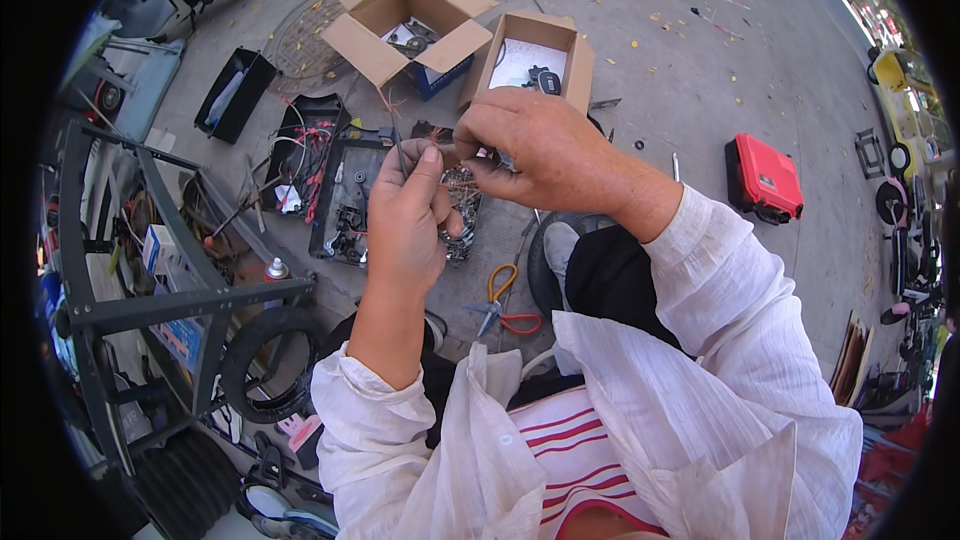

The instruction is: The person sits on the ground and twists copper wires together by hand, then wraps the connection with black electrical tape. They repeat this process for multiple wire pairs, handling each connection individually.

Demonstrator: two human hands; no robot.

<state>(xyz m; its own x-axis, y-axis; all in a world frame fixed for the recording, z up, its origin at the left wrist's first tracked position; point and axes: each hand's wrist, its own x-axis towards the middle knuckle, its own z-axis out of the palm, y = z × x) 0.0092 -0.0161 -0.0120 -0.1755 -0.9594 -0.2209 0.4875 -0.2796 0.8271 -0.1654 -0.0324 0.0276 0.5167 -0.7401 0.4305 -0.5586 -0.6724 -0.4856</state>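
In the head view, my left hand [410,215] is closed on a thin dark cable [398,135], held upright, with fine orange-copper strands fanning from its top. My right hand [535,150] is just right of it, fingers curled together near the left fingertips around a fine orange wire; its fingertips are partly hidden. Below both hands lies a parts tray [340,200] full of small metal pieces and wires. A black open case [305,140] with red leads sits to its left. Scissors [500,310] with yellow and red handles lie on the pavement below my hands.
Two open cardboard boxes [360,10] [575,70] stand ahead. A narrow black bin [215,115] is at left, beside a dark metal frame [150,305] and tyre [240,360]. A red case [762,168] is at right. Parked vehicles [895,120] line the edges.
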